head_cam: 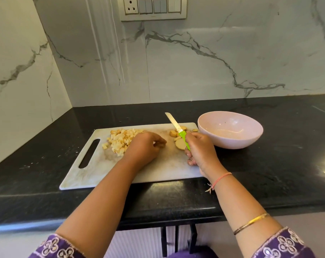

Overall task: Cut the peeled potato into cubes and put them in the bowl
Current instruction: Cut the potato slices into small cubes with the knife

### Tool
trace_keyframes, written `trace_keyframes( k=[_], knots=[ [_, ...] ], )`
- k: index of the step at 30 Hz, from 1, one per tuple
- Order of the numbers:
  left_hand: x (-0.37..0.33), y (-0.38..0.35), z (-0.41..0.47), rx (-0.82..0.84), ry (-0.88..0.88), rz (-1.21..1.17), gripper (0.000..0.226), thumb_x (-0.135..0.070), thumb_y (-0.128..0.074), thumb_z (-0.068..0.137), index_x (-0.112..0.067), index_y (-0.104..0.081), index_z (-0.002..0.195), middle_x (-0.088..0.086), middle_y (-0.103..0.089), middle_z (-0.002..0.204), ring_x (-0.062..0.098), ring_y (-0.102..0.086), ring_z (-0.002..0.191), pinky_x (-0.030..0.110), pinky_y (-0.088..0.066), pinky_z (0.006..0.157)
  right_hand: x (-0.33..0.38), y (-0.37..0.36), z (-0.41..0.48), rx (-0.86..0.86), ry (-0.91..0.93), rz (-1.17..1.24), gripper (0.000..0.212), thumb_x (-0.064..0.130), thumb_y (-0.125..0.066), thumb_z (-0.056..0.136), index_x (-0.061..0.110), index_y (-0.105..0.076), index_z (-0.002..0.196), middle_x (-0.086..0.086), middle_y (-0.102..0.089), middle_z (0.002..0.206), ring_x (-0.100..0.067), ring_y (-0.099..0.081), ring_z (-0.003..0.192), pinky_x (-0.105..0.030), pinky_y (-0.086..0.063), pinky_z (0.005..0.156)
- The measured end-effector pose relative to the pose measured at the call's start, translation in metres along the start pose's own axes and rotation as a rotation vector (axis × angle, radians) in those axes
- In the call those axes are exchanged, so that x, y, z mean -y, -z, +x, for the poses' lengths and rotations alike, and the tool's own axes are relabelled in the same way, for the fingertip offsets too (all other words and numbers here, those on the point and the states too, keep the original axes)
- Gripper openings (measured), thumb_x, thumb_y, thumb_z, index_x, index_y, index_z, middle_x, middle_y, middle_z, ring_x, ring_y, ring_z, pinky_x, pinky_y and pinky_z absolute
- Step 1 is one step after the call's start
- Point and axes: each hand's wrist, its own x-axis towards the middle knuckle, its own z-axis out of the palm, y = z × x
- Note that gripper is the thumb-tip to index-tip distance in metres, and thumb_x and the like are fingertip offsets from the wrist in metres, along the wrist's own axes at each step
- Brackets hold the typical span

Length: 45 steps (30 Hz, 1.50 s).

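A pile of potato cubes [120, 140] sits on the far left part of a white cutting board [94, 170]. A few uncut potato slices [178, 143] lie near the board's far right corner. My left hand [144, 148] rests on the board between them, touching the pile's right edge, fingers curled downward; I cannot tell whether they hold anything. My right hand [200, 151] grips a knife [176, 127] by its green handle, the blade angled up and away over the slices. A pale pink bowl [232, 142] stands just right of the board on the black counter [269, 174].
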Motion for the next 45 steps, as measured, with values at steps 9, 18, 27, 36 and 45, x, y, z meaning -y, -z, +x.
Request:
trace_keyframes(
  k=[9, 18, 27, 36, 45],
  knots=[
    [0.004, 0.008, -0.022, -0.004, 0.026, 0.026, 0.042, -0.024, -0.056, 0.092, -0.018, -0.054, 0.134, 0.002, -0.062, 0.127, 0.016, -0.058, 0.114, 0.024, -0.042, 0.093, 0.009, -0.009, -0.013, 0.063, 0.104, -0.539, 0.034, 0.019, -0.046, 0.09, 0.017, -0.039, 0.056, 0.0, -0.037, 0.052, -0.017, -0.032, 0.049, -0.023, -0.025, 0.046],
    [0.005, 0.002, -0.018, 0.004, 0.06, -0.027, 0.059, -0.023, -0.06, 0.091, -0.018, -0.037, 0.145, 0.0, -0.062, 0.127, 0.017, -0.056, 0.113, 0.025, -0.041, 0.096, 0.033, -0.013, -0.046, 0.076, 0.196, -1.032, 0.023, 0.03, -0.042, 0.093, 0.015, -0.056, 0.083, -0.001, -0.049, 0.073, -0.023, -0.05, 0.076, -0.027, -0.032, 0.057],
    [0.003, 0.003, -0.016, -0.031, 0.049, -0.049, 0.057, -0.018, -0.057, 0.091, -0.016, -0.037, 0.145, 0.002, -0.062, 0.127, 0.019, -0.057, 0.114, 0.03, -0.045, 0.095, 0.055, -0.04, -0.057, 0.085, 0.328, -1.279, 0.01, 0.023, -0.045, 0.091, 0.018, -0.045, 0.082, 0.001, -0.041, 0.07, -0.02, -0.046, 0.075, -0.028, -0.036, 0.062],
    [0.007, 0.001, -0.011, -0.032, 0.105, -0.061, 0.061, -0.017, -0.059, 0.089, -0.014, -0.036, 0.146, 0.0, -0.064, 0.122, 0.019, -0.059, 0.108, 0.031, -0.047, 0.093, 0.057, -0.041, -0.068, 0.112, 0.326, -1.301, 0.012, 0.024, -0.046, 0.093, 0.016, -0.056, 0.094, 0.001, -0.044, 0.075, -0.019, -0.045, 0.076, -0.026, -0.033, 0.057],
    [0.007, 0.0, -0.013, -0.031, 0.126, -0.067, 0.059, -0.018, -0.061, 0.09, -0.014, -0.038, 0.144, 0.0, -0.064, 0.124, 0.016, -0.058, 0.112, 0.025, -0.043, 0.094, 0.059, -0.028, -0.098, 0.178, 0.357, -1.357, 0.011, 0.026, -0.044, 0.094, 0.018, -0.05, 0.089, 0.003, -0.034, 0.066, -0.021, -0.044, 0.074, -0.029, -0.033, 0.06]
  ],
)
